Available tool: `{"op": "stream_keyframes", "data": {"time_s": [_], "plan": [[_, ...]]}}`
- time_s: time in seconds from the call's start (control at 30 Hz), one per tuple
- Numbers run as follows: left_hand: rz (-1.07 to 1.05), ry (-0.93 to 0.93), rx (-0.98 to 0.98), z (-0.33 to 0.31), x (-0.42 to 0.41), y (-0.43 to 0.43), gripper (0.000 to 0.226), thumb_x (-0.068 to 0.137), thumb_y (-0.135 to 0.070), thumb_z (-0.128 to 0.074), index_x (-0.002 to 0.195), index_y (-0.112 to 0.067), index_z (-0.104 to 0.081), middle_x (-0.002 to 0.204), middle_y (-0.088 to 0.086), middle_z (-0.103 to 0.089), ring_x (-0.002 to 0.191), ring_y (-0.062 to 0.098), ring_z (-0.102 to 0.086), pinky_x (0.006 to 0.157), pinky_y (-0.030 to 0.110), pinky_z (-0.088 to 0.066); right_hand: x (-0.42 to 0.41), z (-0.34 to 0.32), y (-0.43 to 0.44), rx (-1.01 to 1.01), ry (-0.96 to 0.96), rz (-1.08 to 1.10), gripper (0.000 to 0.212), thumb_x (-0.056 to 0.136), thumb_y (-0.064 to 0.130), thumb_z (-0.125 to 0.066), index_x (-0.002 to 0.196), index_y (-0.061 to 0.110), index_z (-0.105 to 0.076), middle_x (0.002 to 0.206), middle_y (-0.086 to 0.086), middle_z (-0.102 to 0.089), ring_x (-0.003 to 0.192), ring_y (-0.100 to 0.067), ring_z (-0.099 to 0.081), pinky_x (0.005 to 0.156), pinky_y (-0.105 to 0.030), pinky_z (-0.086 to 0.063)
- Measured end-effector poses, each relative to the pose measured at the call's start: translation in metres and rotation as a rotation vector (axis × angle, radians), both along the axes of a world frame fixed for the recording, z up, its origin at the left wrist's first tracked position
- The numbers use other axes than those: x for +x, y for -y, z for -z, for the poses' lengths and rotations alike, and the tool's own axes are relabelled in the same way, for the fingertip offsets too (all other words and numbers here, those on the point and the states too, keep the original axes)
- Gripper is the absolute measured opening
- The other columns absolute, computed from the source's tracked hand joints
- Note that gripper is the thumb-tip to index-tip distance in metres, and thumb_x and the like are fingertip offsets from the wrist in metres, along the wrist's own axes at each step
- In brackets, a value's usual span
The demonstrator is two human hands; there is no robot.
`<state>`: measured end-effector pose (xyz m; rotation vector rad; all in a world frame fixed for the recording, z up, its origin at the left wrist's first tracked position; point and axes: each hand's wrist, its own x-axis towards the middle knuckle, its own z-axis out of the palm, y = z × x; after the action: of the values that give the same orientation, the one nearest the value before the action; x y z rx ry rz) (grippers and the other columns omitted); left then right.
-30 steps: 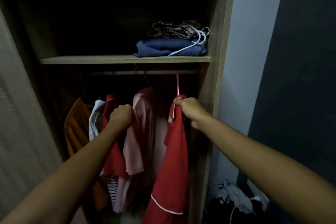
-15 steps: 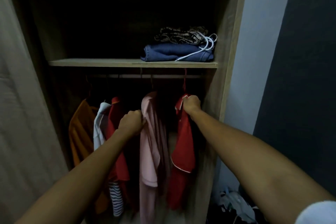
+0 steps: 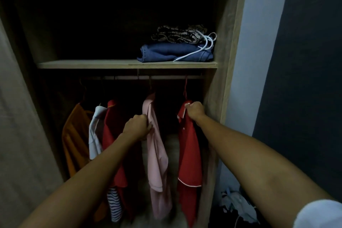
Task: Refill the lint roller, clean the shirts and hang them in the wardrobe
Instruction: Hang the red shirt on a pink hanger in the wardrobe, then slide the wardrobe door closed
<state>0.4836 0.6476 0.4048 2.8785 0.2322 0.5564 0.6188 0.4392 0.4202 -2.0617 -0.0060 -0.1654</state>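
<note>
Inside the wardrobe (image 3: 226, 57), the right hand (image 3: 196, 110) is clenched round the collar of a red shirt (image 3: 189, 146) with white piping. The shirt hangs on a red hanger hook (image 3: 185, 87) that reaches up to the rail (image 3: 148, 77) at its far right end, just beside the side panel. The left hand (image 3: 137, 127) grips the edge of a pink shirt (image 3: 157, 150) hanging near the middle — a dark gap lies between the two shirts. Further left hang another red garment (image 3: 111, 135), a white one (image 3: 95, 131) and an orange one (image 3: 74, 135). On the shelf (image 3: 92, 64) above lie folded jeans (image 3: 166, 54) under a patterned cloth (image 3: 175, 33).
</note>
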Motion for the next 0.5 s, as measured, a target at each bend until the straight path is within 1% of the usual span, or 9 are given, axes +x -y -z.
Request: {"op": "stream_keyframes", "data": {"time_s": [0.07, 0.13, 0.2, 0.27, 0.33, 0.37, 0.4, 0.43, 0.5], "plan": [[0.004, -0.011, -0.005, 0.000, 0.000, 0.001, 0.035, 0.098, -0.039, -0.057, 0.109, -0.007, -0.062, 0.107, 0.016, -0.068, 0.095, 0.033, -0.067, 0.078, 0.041, -0.055, 0.004, 0.004, -0.003, 0.015, -0.006, 0.011, 0.029, 0.096, 0.030, -0.059, 0.085, 0.003, -0.062, 0.089, -0.017, -0.063, 0.082, -0.024, -0.061, 0.071, -0.027, -0.044], [0.019, -0.012, -0.019, 0.001, 0.000, 0.004, 0.034, 0.098, -0.040, -0.056, 0.108, -0.008, -0.063, 0.106, 0.015, -0.068, 0.094, 0.033, -0.068, 0.077, 0.040, -0.055, 0.005, 0.009, -0.006, 0.044, -0.013, 0.019, 0.037, 0.094, 0.030, -0.062, 0.099, -0.005, -0.068, 0.099, -0.022, -0.068, 0.095, -0.030, -0.067, 0.080, -0.030, -0.048], [0.026, -0.002, -0.018, 0.001, 0.000, 0.003, 0.033, 0.098, -0.040, -0.056, 0.107, -0.008, -0.063, 0.106, 0.016, -0.068, 0.095, 0.034, -0.067, 0.076, 0.040, -0.054, 0.003, 0.011, -0.010, 0.038, -0.002, 0.015, 0.040, 0.093, 0.031, -0.063, 0.110, -0.004, -0.070, 0.109, -0.021, -0.071, 0.105, -0.033, -0.067, 0.085, -0.030, -0.049], [0.019, 0.004, -0.009, 0.000, -0.002, -0.002, 0.033, 0.098, -0.039, -0.056, 0.106, -0.008, -0.063, 0.106, 0.017, -0.068, 0.095, 0.036, -0.067, 0.076, 0.041, -0.054, 0.001, 0.015, -0.012, 0.016, 0.004, -0.019, 0.033, 0.093, 0.031, -0.064, 0.097, 0.000, -0.074, 0.103, -0.019, -0.073, 0.102, -0.033, -0.069, 0.081, -0.028, -0.048], [0.020, 0.014, 0.008, 0.000, -0.003, -0.009, 0.032, 0.098, -0.039, -0.055, 0.107, -0.009, -0.062, 0.106, 0.017, -0.068, 0.095, 0.036, -0.067, 0.075, 0.041, -0.053, -0.005, 0.020, -0.013, 0.016, 0.014, -0.009, 0.020, 0.091, 0.026, -0.066, 0.079, 0.010, -0.068, 0.098, -0.016, -0.072, 0.100, -0.032, -0.069, 0.080, -0.028, -0.049], [0.027, 0.016, 0.012, 0.000, -0.004, -0.011, 0.031, 0.097, -0.039, -0.055, 0.107, -0.010, -0.061, 0.107, 0.017, -0.067, 0.096, 0.037, -0.066, 0.074, 0.040, -0.051, -0.010, 0.022, -0.013, 0.021, 0.040, 0.013, 0.013, 0.090, 0.024, -0.067, 0.084, 0.012, -0.065, 0.104, -0.016, -0.071, 0.103, -0.032, -0.067, 0.085, -0.031, -0.051], [0.036, 0.021, 0.012, -0.001, -0.005, -0.013, 0.030, 0.097, -0.039, -0.056, 0.108, -0.011, -0.060, 0.107, 0.017, -0.067, 0.097, 0.037, -0.066, 0.073, 0.040, -0.049, -0.015, 0.024, -0.012, 0.033, 0.084, 0.055, 0.016, 0.089, 0.023, -0.068, 0.099, 0.012, -0.063, 0.113, -0.016, -0.067, 0.108, -0.032, -0.064, 0.092, -0.034, -0.050], [0.049, 0.030, 0.004, -0.001, -0.006, -0.016, 0.029, 0.097, -0.038, -0.056, 0.108, -0.012, -0.060, 0.107, 0.017, -0.067, 0.097, 0.038, -0.065, 0.073, 0.040, -0.049, -0.023, 0.026, -0.013, 0.043, 0.150, 0.097, 0.030, 0.088, 0.022, -0.069, 0.114, 0.012, -0.058, 0.121, -0.015, -0.062, 0.113, -0.031, -0.060, 0.097, -0.038, -0.048], [0.081, 0.073, -0.022, -0.001, -0.012, -0.024, 0.028, 0.095, -0.038, -0.057, 0.110, -0.014, -0.059, 0.107, 0.015, -0.067, 0.098, 0.037, -0.065, 0.074, 0.039, -0.049, -0.045, 0.031, -0.021, 0.064, 0.319, 0.113, 0.042, 0.087, 0.019, -0.068, 0.125, 0.014, -0.050, 0.126, -0.012, -0.053, 0.118, -0.028, -0.052, 0.102, -0.040, -0.044]]}}
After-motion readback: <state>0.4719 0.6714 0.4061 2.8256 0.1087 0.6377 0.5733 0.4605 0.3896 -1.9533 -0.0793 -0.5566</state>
